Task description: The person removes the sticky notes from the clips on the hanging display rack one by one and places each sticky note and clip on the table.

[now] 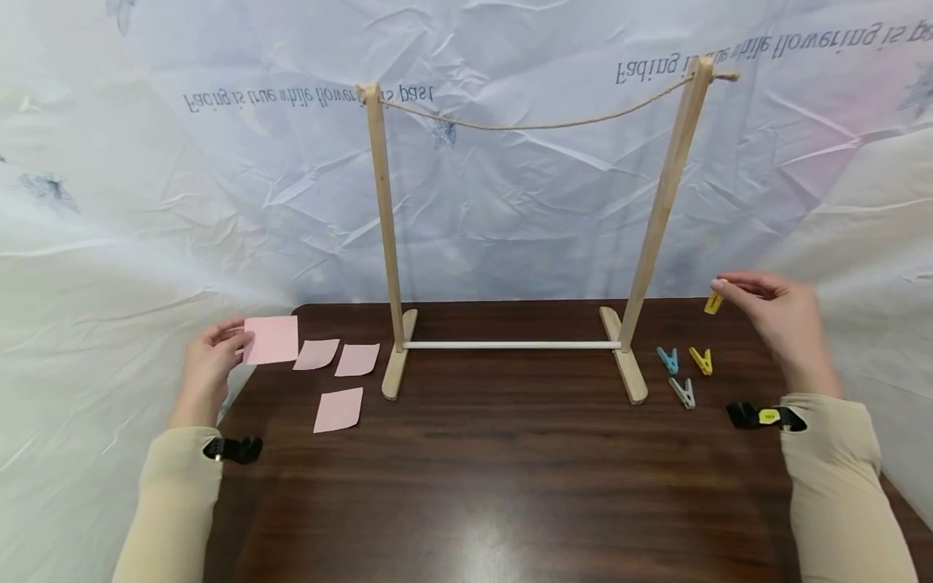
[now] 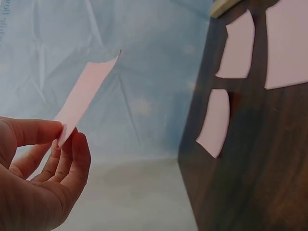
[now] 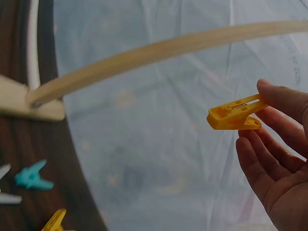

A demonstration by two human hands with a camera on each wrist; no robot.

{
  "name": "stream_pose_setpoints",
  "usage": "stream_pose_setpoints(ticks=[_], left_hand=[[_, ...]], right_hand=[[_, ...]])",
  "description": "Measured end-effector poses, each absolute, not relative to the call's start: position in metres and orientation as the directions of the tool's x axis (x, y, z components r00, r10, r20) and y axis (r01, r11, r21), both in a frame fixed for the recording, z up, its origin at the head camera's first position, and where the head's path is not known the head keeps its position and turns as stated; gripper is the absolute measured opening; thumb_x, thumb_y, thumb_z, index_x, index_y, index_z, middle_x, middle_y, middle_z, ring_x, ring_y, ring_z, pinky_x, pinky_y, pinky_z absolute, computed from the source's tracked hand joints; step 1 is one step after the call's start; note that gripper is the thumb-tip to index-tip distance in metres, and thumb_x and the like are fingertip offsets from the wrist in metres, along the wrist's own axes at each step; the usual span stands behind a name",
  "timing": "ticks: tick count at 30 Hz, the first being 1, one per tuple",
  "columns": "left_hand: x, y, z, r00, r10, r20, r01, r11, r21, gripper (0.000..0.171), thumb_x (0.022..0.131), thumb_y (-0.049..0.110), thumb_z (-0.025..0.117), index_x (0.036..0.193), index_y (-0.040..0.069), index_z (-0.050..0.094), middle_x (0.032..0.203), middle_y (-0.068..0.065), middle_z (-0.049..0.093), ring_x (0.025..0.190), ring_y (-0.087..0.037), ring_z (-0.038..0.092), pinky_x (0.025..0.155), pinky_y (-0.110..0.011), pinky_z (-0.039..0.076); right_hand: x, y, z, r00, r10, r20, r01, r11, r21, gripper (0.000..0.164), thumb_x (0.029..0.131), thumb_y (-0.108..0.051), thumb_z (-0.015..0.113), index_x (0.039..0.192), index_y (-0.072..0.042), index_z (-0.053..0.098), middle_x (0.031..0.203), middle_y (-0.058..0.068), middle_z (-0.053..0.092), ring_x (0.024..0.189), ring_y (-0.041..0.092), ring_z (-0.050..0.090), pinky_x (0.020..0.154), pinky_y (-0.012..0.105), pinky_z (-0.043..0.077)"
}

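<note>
My left hand (image 1: 213, 356) pinches a pink sticky note (image 1: 271, 340) by its edge, above the table's left end. In the left wrist view that note (image 2: 86, 91) is seen nearly edge-on between thumb and fingers. On the table beside it lie three more pink notes (image 1: 338, 410). Raised at the right, my right hand (image 1: 780, 316) holds a yellow clothespin (image 3: 234, 113) by its handle end, the jaws pointing away from the palm. Below that hand lie a blue clothespin (image 1: 668, 361), another yellow clothespin (image 1: 702, 361) and a white clothespin (image 1: 683, 393).
Between the hands stands a wooden frame, with a left post (image 1: 386, 219), a right post (image 1: 665, 202) and a white bottom rod (image 1: 510, 346). A slack string (image 1: 510, 128) joins the post tops. Printed cloth (image 1: 510, 227) hangs behind the dark table (image 1: 474, 453).
</note>
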State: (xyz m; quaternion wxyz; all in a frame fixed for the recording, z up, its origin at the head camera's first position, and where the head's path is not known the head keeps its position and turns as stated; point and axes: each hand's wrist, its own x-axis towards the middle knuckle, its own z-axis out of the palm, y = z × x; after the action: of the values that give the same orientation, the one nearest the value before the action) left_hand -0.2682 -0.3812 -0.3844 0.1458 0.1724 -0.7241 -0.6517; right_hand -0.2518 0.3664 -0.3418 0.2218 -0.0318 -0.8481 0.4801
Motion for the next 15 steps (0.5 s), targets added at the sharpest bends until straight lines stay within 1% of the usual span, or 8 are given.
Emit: stream_pose_setpoints(ticks=[2,4,6,8,10,12,13,15], left_hand=[[-0.268,-0.383,-0.39,-0.894,-0.446,-0.034,-0.097,0.12,0.988,0.018,0.097,0.011,0.067,0.114,0.015,0.062,0.092,0.012,0.059,0.084,-0.002,0.058,0.065,-0.012,0.052],[-0.267,-0.386,-0.395,-0.892,-0.449,-0.058,-0.143,0.157,0.977,0.02,0.098,0.016,0.067,0.117,0.014,0.062,0.097,0.013,0.058,0.087,-0.003,0.056,0.067,-0.011,0.052],[-0.267,-0.389,-0.4,-0.89,-0.448,-0.088,-0.176,0.159,0.972,0.02,0.098,0.019,0.067,0.117,0.015,0.062,0.099,0.013,0.056,0.089,-0.004,0.056,0.068,-0.011,0.052],[-0.266,-0.391,-0.404,-0.893,-0.437,-0.104,-0.188,0.153,0.97,0.018,0.098,0.019,0.067,0.115,0.016,0.062,0.1,0.013,0.056,0.088,-0.004,0.056,0.068,-0.012,0.052],[-0.267,-0.392,-0.408,-0.897,-0.426,-0.114,-0.177,0.111,0.978,0.015,0.097,0.016,0.068,0.111,0.016,0.063,0.094,0.015,0.06,0.084,-0.003,0.058,0.066,-0.013,0.053],[-0.267,-0.392,-0.412,-0.899,-0.423,-0.114,-0.173,0.103,0.98,0.014,0.097,0.013,0.069,0.109,0.015,0.064,0.089,0.017,0.061,0.08,-0.002,0.06,0.064,-0.014,0.052],[-0.267,-0.392,-0.414,-0.899,-0.424,-0.111,-0.175,0.115,0.978,0.014,0.096,0.013,0.068,0.11,0.014,0.064,0.086,0.019,0.062,0.078,-0.001,0.06,0.064,-0.015,0.052],[-0.268,-0.392,-0.418,-0.894,-0.431,-0.118,-0.193,0.134,0.972,0.014,0.096,0.013,0.069,0.11,0.013,0.065,0.082,0.021,0.062,0.074,0.0,0.06,0.061,-0.015,0.051]], right_hand=[[-0.25,0.371,-0.349,-0.906,0.272,0.325,-0.125,0.56,-0.819,0.05,0.089,-0.043,0.077,0.124,-0.008,0.071,0.093,-0.032,0.063,0.094,-0.005,0.055,0.069,0.011,0.042],[-0.248,0.376,-0.356,-0.917,0.265,0.298,-0.089,0.591,-0.801,0.054,0.09,-0.047,0.075,0.127,-0.008,0.069,0.097,-0.031,0.06,0.093,-0.004,0.053,0.068,0.013,0.043],[-0.248,0.381,-0.365,-0.929,0.252,0.271,-0.053,0.633,-0.772,0.057,0.091,-0.051,0.072,0.128,-0.008,0.068,0.106,-0.024,0.059,0.093,-0.003,0.05,0.067,0.017,0.044],[-0.248,0.385,-0.372,-0.941,0.235,0.243,-0.02,0.679,-0.734,0.061,0.092,-0.055,0.068,0.13,-0.007,0.066,0.117,-0.01,0.061,0.097,0.005,0.051,0.066,0.02,0.044],[-0.248,0.391,-0.38,-0.954,0.212,0.213,0.007,0.722,-0.691,0.065,0.094,-0.057,0.063,0.133,-0.004,0.063,0.131,0.007,0.06,0.107,0.018,0.054,0.069,0.026,0.045],[-0.249,0.397,-0.389,-0.961,0.186,0.204,0.008,0.756,-0.655,0.066,0.096,-0.054,0.062,0.134,0.0,0.06,0.133,0.025,0.057,0.103,0.023,0.055,0.067,0.027,0.045],[-0.249,0.4,-0.393,-0.966,0.173,0.195,0.008,0.768,-0.64,0.067,0.097,-0.052,0.062,0.134,0.003,0.058,0.132,0.031,0.056,0.104,0.031,0.057,0.066,0.028,0.046],[-0.248,0.406,-0.401,-0.975,0.153,0.16,0.022,0.788,-0.615,0.07,0.099,-0.049,0.061,0.136,0.009,0.053,0.13,0.038,0.054,0.104,0.042,0.058,0.07,0.038,0.05]])
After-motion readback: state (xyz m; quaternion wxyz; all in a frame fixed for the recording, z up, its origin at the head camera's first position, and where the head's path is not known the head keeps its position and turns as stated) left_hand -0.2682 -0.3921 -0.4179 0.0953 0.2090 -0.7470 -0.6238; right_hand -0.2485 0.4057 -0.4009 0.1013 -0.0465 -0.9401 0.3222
